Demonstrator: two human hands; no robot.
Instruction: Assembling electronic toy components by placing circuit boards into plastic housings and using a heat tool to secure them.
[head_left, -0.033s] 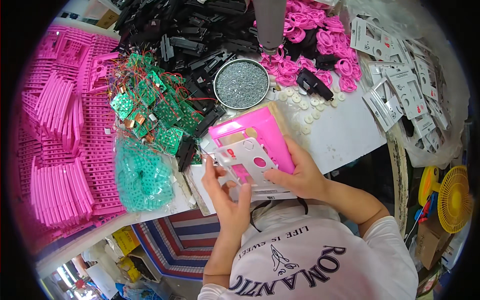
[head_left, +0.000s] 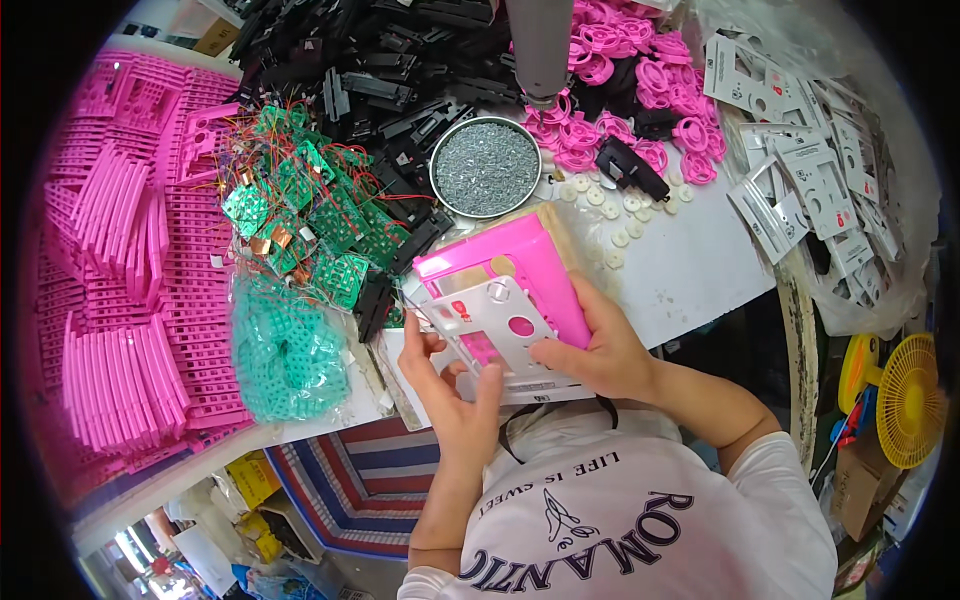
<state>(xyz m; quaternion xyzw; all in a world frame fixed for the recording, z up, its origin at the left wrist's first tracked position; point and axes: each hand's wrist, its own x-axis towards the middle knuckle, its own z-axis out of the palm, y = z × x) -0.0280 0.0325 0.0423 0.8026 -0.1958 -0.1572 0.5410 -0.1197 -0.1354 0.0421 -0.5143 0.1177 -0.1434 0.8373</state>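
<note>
Between my hands is a flat white panel [head_left: 508, 318] with cut-outs and a red mark, lying tilted over a bright pink plastic housing [head_left: 535, 250]. My left hand [head_left: 452, 392] is closed on the panel's left side, thumb on its lower front and fingers behind its edge. From the right, my right hand [head_left: 608, 350] grips the panel and the housing, thumb pressed on the panel's face. Beneath the housing, a tan board or pad [head_left: 553, 222] shows along the far edge. The fingers behind the parts are partly hidden.
Beyond the housing stand a round dish of small metal screws [head_left: 484, 168] and a hanging grey tool [head_left: 540, 50]. Green circuit boards [head_left: 340, 215], black parts [head_left: 375, 85] and stacked pink housings [head_left: 125, 380] lie left. Pink rings [head_left: 690, 135], pale discs [head_left: 620, 235] and white panels [head_left: 815, 180] lie right.
The white panel has shifted very slightly and looks less blurred. My hands keep nearly the same hold.
</note>
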